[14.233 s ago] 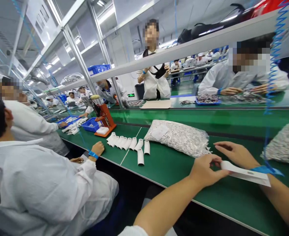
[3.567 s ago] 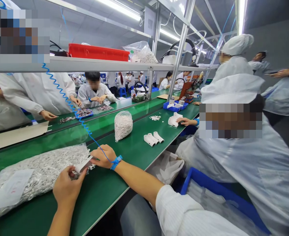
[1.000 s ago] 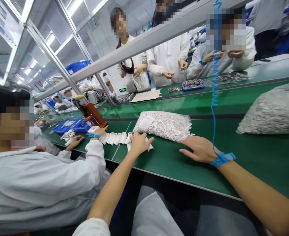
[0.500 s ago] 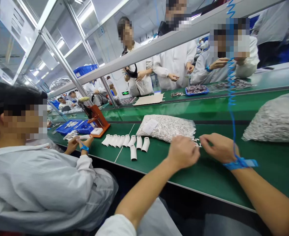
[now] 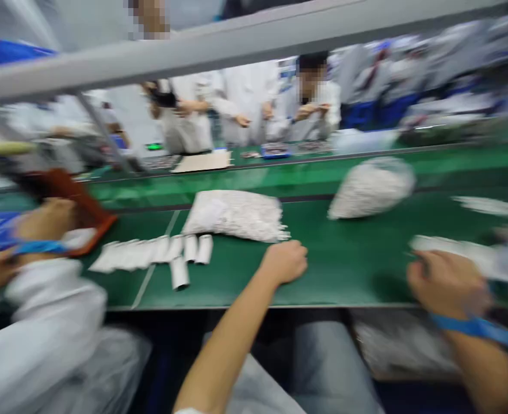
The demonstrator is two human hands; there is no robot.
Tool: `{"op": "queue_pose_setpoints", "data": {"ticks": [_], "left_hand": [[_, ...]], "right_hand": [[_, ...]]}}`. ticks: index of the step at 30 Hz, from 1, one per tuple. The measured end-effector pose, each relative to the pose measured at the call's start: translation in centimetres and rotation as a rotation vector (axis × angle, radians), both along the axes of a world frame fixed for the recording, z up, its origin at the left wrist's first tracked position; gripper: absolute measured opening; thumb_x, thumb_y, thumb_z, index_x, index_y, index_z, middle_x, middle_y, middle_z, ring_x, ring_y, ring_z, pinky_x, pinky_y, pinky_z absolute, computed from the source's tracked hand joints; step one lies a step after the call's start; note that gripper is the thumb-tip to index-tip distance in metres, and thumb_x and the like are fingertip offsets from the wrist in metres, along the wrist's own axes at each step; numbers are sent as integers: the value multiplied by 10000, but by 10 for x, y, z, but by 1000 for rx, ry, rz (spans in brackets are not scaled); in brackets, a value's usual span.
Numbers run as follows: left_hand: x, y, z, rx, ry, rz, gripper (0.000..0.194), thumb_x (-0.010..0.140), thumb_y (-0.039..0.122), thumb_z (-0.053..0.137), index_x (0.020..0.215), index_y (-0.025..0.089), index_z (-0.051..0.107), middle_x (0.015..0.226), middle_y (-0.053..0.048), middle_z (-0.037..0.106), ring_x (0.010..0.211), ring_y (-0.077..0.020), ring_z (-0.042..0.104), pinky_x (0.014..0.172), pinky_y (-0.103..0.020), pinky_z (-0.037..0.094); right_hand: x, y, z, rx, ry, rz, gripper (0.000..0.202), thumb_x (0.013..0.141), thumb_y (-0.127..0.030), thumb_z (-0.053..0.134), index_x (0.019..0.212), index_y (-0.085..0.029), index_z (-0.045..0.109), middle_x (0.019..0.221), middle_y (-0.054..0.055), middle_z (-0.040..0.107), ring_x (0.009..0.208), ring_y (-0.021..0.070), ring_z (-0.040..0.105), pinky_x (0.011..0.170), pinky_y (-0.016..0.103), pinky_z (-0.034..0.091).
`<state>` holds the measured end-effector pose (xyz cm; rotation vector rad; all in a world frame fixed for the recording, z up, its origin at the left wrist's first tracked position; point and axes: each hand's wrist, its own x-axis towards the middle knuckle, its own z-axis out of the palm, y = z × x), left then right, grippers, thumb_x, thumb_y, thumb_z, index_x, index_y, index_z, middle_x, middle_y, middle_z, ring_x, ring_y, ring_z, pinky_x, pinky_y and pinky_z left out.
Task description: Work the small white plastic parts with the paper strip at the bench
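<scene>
My left hand (image 5: 285, 263) rests closed on the green bench, just in front of the mouth of a clear bag (image 5: 240, 215) full of small white parts. Whatever lies inside its curled fingers is hidden. Far to the right, my right hand (image 5: 450, 284), with a blue wrist strap, is over the bench beside a row of white pieces (image 5: 447, 247). Motion smears its fingers, so their grip cannot be made out. Left of the bag stand several short white plastic tubes (image 5: 159, 250) in a row, with one tube (image 5: 179, 273) set in front.
A second bag of white parts (image 5: 372, 187) lies farther back. At the left, a co-worker's hand (image 5: 46, 221) is near an orange-brown fixture (image 5: 92, 215). A metal rail (image 5: 236, 43) crosses above the bench (image 5: 323, 276). Several people in white coats work opposite.
The view has swung to the right. My right hand has moved away from my left, out to the white pieces at the right. My left hand has drawn slightly away from the bag's mouth.
</scene>
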<state>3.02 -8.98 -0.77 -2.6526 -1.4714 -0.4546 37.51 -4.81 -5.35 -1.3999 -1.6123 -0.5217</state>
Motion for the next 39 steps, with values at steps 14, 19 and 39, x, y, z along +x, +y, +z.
{"op": "queue_pose_setpoints", "data": {"ticks": [14,19,39], "left_hand": [[-3,11,-5,72,13,49,158,970,266,451,889,197,567,923,-46,583,834,-183,591,629,-298,387],[-8,7,-5,29,-53,7,107,958,251,486,917,197,569,957,-36,602,873,-178,608,675,-291,433],[-17,-4,-2,-5,-460,118,191,802,274,627,683,182,509,715,-14,601,675,-132,542,646,-252,383]], "right_hand": [[29,-21,32,-397,-526,-305,256,931,-110,432,858,-156,673,900,117,640,866,229,475,690,346,311],[-3,-16,43,-293,-466,-168,254,945,-133,455,957,-141,709,980,124,682,883,235,532,745,370,399],[-192,77,40,-638,171,1041,358,801,-434,693,1042,-170,707,902,57,686,691,137,580,642,287,501]]}}
